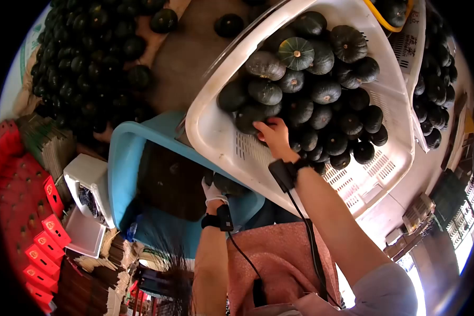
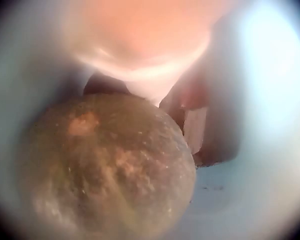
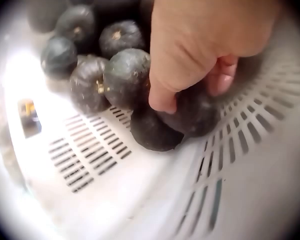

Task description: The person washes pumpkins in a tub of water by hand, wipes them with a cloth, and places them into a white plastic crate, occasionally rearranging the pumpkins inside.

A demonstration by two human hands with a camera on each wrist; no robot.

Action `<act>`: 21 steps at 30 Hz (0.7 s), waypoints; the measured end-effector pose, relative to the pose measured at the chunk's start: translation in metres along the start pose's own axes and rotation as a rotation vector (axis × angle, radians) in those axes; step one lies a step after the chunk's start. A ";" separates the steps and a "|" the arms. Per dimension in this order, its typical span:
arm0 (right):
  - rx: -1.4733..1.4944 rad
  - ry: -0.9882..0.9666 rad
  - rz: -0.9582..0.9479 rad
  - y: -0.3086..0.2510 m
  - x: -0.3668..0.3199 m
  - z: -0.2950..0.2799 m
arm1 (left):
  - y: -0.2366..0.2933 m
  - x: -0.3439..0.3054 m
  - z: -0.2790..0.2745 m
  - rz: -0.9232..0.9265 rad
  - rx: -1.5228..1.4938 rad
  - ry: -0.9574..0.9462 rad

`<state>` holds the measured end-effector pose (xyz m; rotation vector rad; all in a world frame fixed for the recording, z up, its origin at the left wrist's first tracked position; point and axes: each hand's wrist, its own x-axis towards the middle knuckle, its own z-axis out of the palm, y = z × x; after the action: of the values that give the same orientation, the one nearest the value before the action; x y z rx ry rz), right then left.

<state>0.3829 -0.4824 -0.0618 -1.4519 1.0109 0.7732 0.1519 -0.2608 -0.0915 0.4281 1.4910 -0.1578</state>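
Now, left hand (image 1: 214,190): gloved, cupping a dark round squash (image 2: 105,170) over the blue crate (image 1: 122,158).
Right hand (image 3: 200,50): clutching a dark-green ribbed squash (image 3: 187,117) against a wall of the white slotted basket (image 3: 250,165).
Risk: lifting it may topple the heap (image 1: 321,100).

I counted two hands: my left hand (image 1: 214,191) held one squash, the held squash (image 1: 229,185), and my right hand (image 1: 272,135) gripped one more, the basket squash (image 3: 190,119). White baskets numbered two, the near basket (image 1: 216,138) and the far basket (image 1: 412,45). Blue crate (image 1: 120,158): one. More than twenty squashes showed in the near basket, but I could take no exact figure. The floor pile (image 1: 84,58) was past counting. Red cartons (image 1: 50,193): at least five.
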 end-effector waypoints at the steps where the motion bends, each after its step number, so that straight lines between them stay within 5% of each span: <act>1: -0.230 -0.040 -0.139 0.022 0.000 -0.018 | 0.000 -0.003 0.013 -0.060 -0.100 -0.110; 3: -0.288 0.023 -0.200 0.019 -0.009 -0.007 | -0.001 -0.008 0.038 -0.211 -0.277 -0.314; 5: -0.080 -0.056 -0.077 -0.013 -0.006 0.010 | -0.001 0.004 0.064 0.182 0.232 0.159; 6: 0.119 -0.141 0.078 -0.024 -0.007 0.021 | 0.005 0.023 0.060 0.194 0.236 0.155; 11: -0.231 0.231 0.071 -0.028 0.010 0.056 | 0.002 0.097 0.002 0.197 0.475 -0.166; 13: -0.160 0.007 -0.103 -0.027 -0.002 0.035 | 0.001 0.092 0.009 0.330 0.798 -0.305; 14: 0.061 -0.068 -0.057 -0.034 -0.025 0.025 | 0.001 0.094 0.004 0.400 0.960 -0.372; 16: 0.328 -0.257 -0.289 -0.017 -0.063 0.004 | 0.005 0.069 0.014 0.475 1.107 -0.435; 17: 0.168 -0.299 -0.401 -0.032 -0.102 -0.012 | 0.013 0.036 0.027 0.433 1.091 -0.524; 21: -0.366 -0.533 -0.779 -0.060 -0.175 -0.031 | 0.040 -0.116 0.093 -0.056 0.205 -0.319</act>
<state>0.3627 -0.4864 0.1251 -1.6473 -0.1314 0.7102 0.2430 -0.2774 0.0314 0.5008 1.1774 -0.4078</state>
